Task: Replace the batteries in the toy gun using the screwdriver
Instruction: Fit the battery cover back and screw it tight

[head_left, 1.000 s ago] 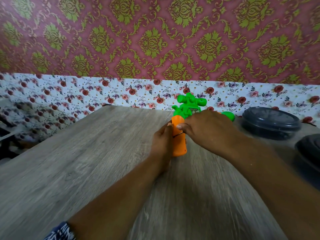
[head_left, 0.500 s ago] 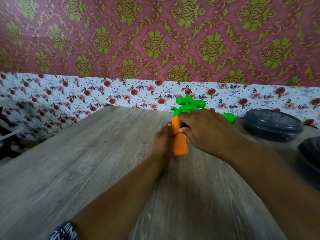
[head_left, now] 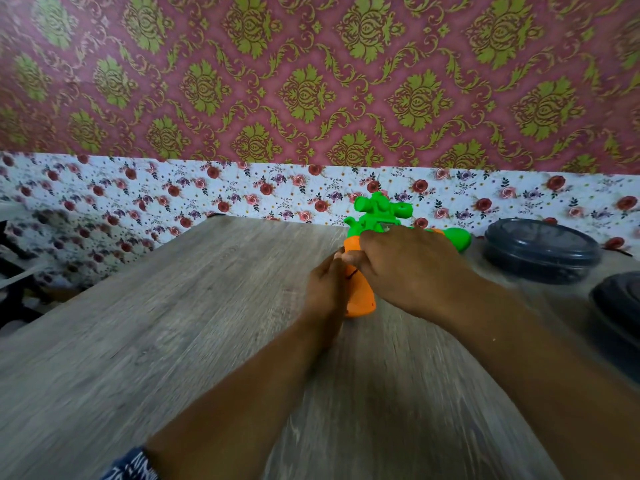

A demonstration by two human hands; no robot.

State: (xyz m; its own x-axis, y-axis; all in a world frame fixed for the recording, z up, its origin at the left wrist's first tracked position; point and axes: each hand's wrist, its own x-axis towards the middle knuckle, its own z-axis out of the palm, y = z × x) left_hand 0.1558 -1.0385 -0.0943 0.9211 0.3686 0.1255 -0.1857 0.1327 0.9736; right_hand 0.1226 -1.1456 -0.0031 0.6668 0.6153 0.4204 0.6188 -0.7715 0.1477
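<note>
The toy gun [head_left: 362, 299] has an orange grip and a green top, and lies on the wooden table [head_left: 194, 323] near the far edge. My left hand [head_left: 325, 289] presses against the left side of the orange grip. My right hand [head_left: 412, 268] covers the gun's middle from the right, its fingers curled over the top of the grip. A green rounded end [head_left: 459, 239] of the gun sticks out past my right hand. No screwdriver or battery is visible; my hands hide the grip's middle.
A dark round lidded container [head_left: 540, 251] stands at the back right, and part of another dark round one [head_left: 620, 306] shows at the right edge. A flowered wall [head_left: 173, 188] runs behind the table. The table's left edge drops off diagonally.
My right hand has slid slightly up the grip toward the green top. The left hand stays against the grip. The gun remains in place.
</note>
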